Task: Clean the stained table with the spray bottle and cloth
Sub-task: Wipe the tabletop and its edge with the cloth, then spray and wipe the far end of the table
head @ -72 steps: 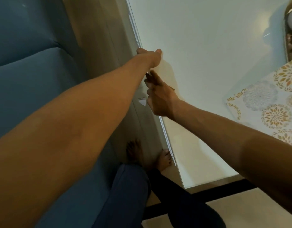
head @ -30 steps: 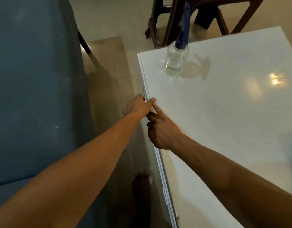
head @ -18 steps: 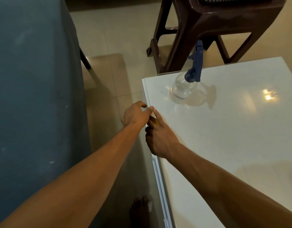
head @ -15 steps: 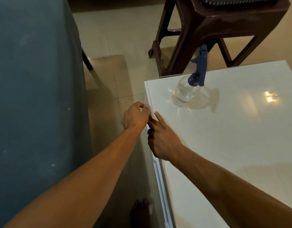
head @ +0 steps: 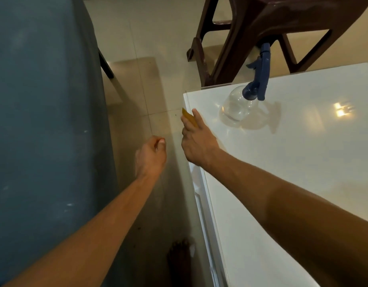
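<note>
The white glossy table (head: 293, 166) fills the right side. A clear spray bottle (head: 238, 109) with a blue trigger head (head: 260, 79) stands upright near its far left corner. My right hand (head: 196, 141) lies over the table's left edge, short of the bottle, and pinches a small yellow cloth (head: 188, 118) that sticks out past the fingertips; most of it is hidden by the hand. My left hand (head: 152, 156) hangs over the floor just left of the table edge, fingers curled into a loose fist, with nothing visible in it.
A blue sofa (head: 44, 121) runs along the left, leaving a narrow strip of tiled floor (head: 150, 90) beside the table. A dark brown plastic chair (head: 261, 23) stands behind the table's far edge. My bare foot (head: 179, 259) shows at the bottom.
My left hand has let go of the table edge and drawn back left over the floor. My right hand has slid forward along the edge, and the yellow cloth now shows.
</note>
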